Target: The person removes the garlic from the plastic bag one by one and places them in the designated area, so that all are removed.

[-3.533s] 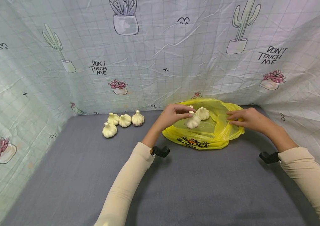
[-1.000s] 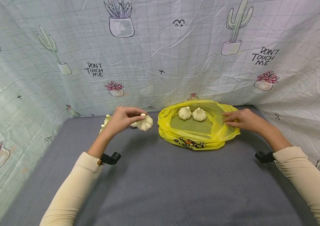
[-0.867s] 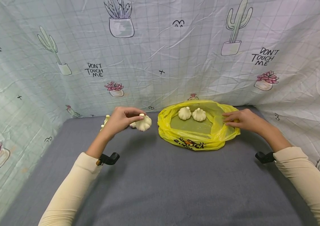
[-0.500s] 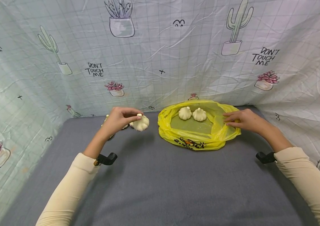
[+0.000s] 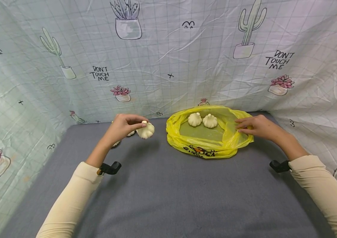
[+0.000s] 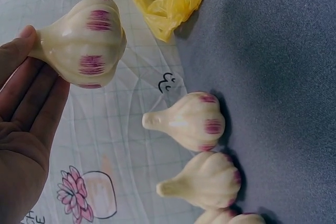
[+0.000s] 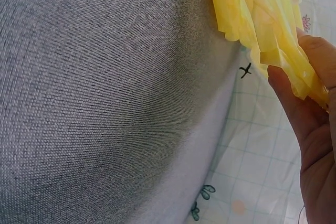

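Note:
A garlic bulb [image 5: 145, 130] with purple streaks hangs by its stem from the thumb and fingers of my left hand [image 5: 124, 127], raised above the table's back left. In the left wrist view, several more garlic bulbs [image 6: 207, 180] stand on the cloth below; from the head they are mostly hidden behind that hand. My right hand [image 5: 257, 126] pinches the right side of a yellow plastic bag [image 5: 202, 150], thumb and fingers on the film in the right wrist view. The bag's mouth gapes, and two garlic bulbs [image 5: 210, 121] sit inside at its back.
Dark grey cloth [image 5: 168, 191] covers the table. A pale printed curtain [image 5: 168, 56] rises along the back and both sides, close behind the bag and bulbs. Each wrist carries a black camera mount [image 5: 111, 168].
From over the bag, my left hand has carried the held garlic bulb left to near the standing bulbs, drifting slightly further left lately. My right hand keeps its grip on the bag.

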Demonstrator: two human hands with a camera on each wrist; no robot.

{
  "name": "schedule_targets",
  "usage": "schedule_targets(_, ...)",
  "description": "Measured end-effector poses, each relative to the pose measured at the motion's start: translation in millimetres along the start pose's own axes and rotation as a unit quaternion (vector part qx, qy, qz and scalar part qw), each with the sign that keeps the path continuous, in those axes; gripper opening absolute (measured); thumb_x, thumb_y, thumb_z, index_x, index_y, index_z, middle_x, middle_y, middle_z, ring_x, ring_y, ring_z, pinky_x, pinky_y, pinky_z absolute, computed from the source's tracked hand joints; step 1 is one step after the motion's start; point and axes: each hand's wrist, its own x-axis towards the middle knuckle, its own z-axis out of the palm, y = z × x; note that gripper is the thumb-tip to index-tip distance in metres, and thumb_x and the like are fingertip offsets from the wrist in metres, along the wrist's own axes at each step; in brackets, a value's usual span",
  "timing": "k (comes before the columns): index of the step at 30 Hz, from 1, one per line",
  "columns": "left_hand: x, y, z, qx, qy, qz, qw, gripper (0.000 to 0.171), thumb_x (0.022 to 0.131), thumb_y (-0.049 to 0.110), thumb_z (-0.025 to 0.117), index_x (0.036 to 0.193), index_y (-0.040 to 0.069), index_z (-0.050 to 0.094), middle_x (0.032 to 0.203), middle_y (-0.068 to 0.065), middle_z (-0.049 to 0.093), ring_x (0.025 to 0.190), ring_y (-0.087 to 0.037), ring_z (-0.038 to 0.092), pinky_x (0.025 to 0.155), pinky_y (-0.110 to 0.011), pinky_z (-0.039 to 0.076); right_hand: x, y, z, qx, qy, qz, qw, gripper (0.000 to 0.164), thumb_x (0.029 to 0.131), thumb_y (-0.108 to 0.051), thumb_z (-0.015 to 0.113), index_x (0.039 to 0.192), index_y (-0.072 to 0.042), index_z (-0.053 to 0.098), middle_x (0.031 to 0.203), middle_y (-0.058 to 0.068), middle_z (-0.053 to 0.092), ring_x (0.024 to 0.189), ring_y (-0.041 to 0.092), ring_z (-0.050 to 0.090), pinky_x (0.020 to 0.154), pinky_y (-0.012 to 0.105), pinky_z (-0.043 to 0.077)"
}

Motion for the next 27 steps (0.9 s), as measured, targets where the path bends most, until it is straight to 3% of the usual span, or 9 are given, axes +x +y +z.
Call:
schedule_targets(9,-2.7,-4.7,-3.0,0.008,-0.005,-0.006,0.9999,0.023,0.094,0.028,0.076,0.112,0.014,0.080,0.105,0.002,0.078,0.095,-0.012,0.073,0.080,-0.025,0.058,-1,0,0,0.009,-0.004,0.003,1.000,0.019,0.090,-0.006,0.077,0.108,-0.005,0.080,0.123,0.019,0.071,0.054,-0.007,0.046,0.048,0.021,0.042)
schedule_targets(21,-8.2,-12.3,-8.7,0.003,-0.008,-0.013,0.9999,0.024,0.094,0.025,0.076,0.115,0.013,0.079,0.113,-0.001,0.076,0.102,-0.012,0.072,0.083,-0.022,0.057,-2,-1,-1,0.007,-0.001,0.002,1.000,0.020,0.089,-0.006,0.077,0.109,-0.005,0.080,0.123,0.019,0.071,0.057,-0.008,0.049,0.049,0.020,0.042)
schedule_targets(27,-11.5,-16.1,-11.8,0.016,0.001,-0.021,0.9997,0.024,0.093,0.026,0.076,0.113,0.013,0.080,0.109,-0.002,0.077,0.096,-0.012,0.073,0.078,-0.021,0.057,-2,-2,-1,0.010,-0.004,0.007,1.000,0.020,0.090,-0.006,0.077,0.110,-0.005,0.080,0.124,0.019,0.071,0.057,-0.007,0.050,0.049,0.021,0.042)
